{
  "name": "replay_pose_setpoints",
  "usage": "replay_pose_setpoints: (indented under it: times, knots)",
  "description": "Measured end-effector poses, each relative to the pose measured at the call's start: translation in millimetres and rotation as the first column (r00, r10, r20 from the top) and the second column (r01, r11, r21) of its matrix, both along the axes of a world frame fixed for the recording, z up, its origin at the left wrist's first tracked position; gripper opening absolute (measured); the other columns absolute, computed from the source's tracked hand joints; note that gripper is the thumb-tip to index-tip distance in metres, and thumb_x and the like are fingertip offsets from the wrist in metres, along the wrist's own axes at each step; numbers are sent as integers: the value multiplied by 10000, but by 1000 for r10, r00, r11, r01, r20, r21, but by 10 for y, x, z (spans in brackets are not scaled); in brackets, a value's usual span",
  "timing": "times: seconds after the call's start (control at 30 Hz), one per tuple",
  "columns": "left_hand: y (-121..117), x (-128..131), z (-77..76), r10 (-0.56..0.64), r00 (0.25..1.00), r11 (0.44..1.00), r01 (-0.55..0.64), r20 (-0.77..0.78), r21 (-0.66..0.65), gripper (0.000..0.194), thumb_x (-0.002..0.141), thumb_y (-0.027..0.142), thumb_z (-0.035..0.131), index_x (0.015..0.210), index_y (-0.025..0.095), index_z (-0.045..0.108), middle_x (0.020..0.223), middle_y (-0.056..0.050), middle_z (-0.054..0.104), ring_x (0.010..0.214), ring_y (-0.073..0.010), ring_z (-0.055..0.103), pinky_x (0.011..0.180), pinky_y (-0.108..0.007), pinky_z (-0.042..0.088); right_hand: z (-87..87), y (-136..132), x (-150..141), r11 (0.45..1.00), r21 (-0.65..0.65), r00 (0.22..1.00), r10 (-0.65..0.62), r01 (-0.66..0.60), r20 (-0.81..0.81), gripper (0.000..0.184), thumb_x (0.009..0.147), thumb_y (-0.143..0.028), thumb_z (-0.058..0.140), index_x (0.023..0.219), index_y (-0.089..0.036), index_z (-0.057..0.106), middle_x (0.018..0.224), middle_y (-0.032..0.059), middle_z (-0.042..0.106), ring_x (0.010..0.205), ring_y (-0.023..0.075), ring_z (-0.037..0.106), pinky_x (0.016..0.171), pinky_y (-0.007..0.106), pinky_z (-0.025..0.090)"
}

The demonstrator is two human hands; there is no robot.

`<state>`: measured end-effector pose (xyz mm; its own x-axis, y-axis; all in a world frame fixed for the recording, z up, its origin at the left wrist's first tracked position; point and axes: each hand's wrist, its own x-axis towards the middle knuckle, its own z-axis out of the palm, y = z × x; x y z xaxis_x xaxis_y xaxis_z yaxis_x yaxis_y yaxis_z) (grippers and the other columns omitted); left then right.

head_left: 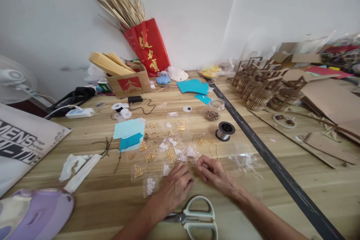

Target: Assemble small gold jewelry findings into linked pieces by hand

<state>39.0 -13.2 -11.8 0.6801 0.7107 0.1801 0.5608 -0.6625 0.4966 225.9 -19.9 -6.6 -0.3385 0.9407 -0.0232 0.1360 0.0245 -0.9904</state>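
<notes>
My left hand (177, 183) rests low over the wood table, its fingers curled down and pressed together; what lies under the fingertips is hidden. Just to the right, my right hand (211, 171) is closed in a pinch, with a tiny gold-coloured speck by the fingertips that is too small to name. A thin gold chain (214, 151) lies just beyond it. Small clear bags of silver-coloured bits (191, 152) and gold-coloured bits (150, 156) spread out ahead of my left hand. White-handled scissors (199, 218) lie between my forearms.
A spool of wire (225, 131) and a dish of beads (212, 115) stand ahead on the right. Blue cards (129, 135) lie on the left. A dark strip (253, 146) crosses the table, with small wooden baskets (263, 88) beyond. A purple-and-white object (42, 212) sits front left.
</notes>
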Motion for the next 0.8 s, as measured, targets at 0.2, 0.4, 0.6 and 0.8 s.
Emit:
replay_pose_setpoints:
  times: [0.2,0.4,0.6,0.8]
  knots:
    - [84,9,75,284,911,901,-147,298,-408,91,733,91,596,693,151,650,694,-39,653,665,-161,570,630,-267,454,-17,-10,-13,1000,-9,999,-1,1,-34,274,899,-426,482,800,-171,467,533,-64,432,466,78,337,448,206,237]
    - [151,-4,103,536,737,608,3,413,-794,87,662,197,655,615,135,615,569,-15,646,492,-102,523,504,-210,418,-47,-9,-19,999,-34,1000,-7,6,-28,271,893,-425,494,797,-172,475,533,-63,429,466,79,348,444,202,243]
    - [152,19,117,595,673,525,87,439,-846,127,606,217,719,624,124,634,583,-27,675,521,-112,570,537,-218,457,-76,-37,-39,1000,-6,999,28,-28,21,259,907,-401,478,783,-175,485,543,-61,442,468,77,352,448,198,249]
    - [137,31,104,594,677,538,68,435,-840,152,587,200,764,689,130,677,588,-1,659,552,-103,568,558,-206,446,-83,-61,-42,999,26,997,41,-43,67,216,922,-352,465,803,-173,493,564,-62,432,499,81,369,475,202,258]
